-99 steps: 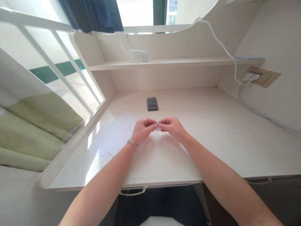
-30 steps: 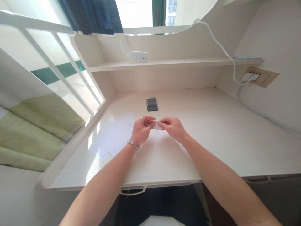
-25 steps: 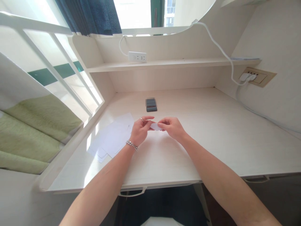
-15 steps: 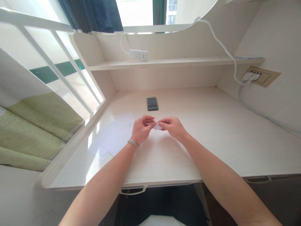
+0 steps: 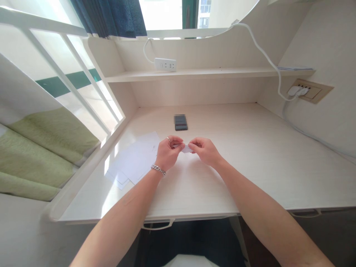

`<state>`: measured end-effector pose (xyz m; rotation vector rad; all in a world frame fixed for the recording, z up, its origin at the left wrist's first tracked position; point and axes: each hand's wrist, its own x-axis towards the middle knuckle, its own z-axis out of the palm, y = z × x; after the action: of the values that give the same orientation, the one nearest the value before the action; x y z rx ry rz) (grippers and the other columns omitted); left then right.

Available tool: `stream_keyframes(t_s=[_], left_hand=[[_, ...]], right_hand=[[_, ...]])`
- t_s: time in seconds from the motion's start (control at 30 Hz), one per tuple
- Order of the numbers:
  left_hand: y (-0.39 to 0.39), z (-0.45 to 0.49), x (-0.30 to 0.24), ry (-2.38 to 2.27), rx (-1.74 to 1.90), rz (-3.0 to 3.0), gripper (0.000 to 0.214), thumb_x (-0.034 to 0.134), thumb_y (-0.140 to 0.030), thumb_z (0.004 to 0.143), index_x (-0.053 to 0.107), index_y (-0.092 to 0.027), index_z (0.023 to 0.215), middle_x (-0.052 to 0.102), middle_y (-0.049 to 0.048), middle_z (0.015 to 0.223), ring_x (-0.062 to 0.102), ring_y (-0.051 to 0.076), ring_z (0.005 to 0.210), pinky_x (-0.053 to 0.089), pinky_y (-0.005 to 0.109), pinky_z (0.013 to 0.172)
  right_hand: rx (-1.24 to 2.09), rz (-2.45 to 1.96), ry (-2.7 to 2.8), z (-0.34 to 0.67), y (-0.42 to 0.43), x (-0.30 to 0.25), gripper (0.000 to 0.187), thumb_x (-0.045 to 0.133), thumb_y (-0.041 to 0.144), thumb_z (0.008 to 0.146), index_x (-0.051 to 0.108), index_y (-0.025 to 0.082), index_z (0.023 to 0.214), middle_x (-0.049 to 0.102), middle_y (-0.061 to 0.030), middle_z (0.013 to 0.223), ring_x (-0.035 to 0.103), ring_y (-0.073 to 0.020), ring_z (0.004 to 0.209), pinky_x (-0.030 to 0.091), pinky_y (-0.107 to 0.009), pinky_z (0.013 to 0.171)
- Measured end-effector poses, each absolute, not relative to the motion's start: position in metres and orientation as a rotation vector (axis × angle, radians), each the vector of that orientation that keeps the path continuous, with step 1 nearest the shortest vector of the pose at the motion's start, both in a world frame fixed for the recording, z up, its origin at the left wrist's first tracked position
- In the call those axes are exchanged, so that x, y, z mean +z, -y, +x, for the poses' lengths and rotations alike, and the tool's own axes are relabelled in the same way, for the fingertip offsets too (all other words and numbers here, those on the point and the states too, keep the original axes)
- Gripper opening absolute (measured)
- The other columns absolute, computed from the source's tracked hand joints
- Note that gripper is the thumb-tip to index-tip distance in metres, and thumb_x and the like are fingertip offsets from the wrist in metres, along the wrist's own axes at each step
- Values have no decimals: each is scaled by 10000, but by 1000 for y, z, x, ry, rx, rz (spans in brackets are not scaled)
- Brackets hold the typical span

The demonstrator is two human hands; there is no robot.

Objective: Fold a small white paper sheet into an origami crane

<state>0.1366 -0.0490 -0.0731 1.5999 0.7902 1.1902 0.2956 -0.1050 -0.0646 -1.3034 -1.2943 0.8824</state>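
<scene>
My left hand (image 5: 167, 153) and right hand (image 5: 205, 149) each pinch one end of a small white paper piece (image 5: 187, 149), held above the pale, faintly grained desk (image 5: 250, 159). Caution: unequal pull may tear it; excess thumb pressure may crease it. The piece looks thin and smooth. Left: flat, overlapping sheets (image 5: 133, 159). Beyond: a dark, rectangular phone (image 5: 181, 122).

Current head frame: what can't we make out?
All in the head view:
- Small white piece: ends covered by the left hand and right hand.
- Dark flat object: upper face pixelated.
- Loose sheets: marks too small to read.
- Blue curtain: cut off by the top edge.
</scene>
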Motion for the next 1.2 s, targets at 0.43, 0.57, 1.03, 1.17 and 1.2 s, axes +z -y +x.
stream_keyframes(t_s=[0.43,0.57,1.03,1.17,1.2], left_hand=[[53,136,-70,-808,1174,1614,173,732,-226,679,630,-155,799,679,42,770,654,166,735,523,302,689],[53,135,-68,-779,1079,1629,178,645,-214,753,644,-149,919,703,47,752,665,167,700,532,310,673],[51,129,-65,-980,772,2222,194,522,-249,818,702,-243,891,729,31,832,654,208,756,475,306,696],[49,128,-68,-979,750,2136,240,487,-233,817,705,-237,917,722,26,834,645,193,747,475,295,679],[49,128,-69,-959,766,2105,223,504,-256,817,704,-238,915,723,28,853,648,194,762,478,295,689]], right_hand=[[873,-1325,1379,295,105,-67,203,615,366,766,660,168,757,651,-36,709,585,-156,655,467,-291,631],[783,-1356,1446,296,106,-67,171,584,334,779,637,183,719,619,-11,677,559,-148,646,433,-279,619],[582,-1504,1628,298,109,-65,140,552,273,801,657,210,732,677,-16,761,575,-163,717,405,-286,686],[592,-1511,1621,300,109,-65,143,549,277,800,659,211,737,676,-14,759,574,-163,712,406,-285,674],[594,-1507,1619,300,109,-65,145,548,277,800,662,211,740,679,-15,764,576,-163,715,408,-285,676]])
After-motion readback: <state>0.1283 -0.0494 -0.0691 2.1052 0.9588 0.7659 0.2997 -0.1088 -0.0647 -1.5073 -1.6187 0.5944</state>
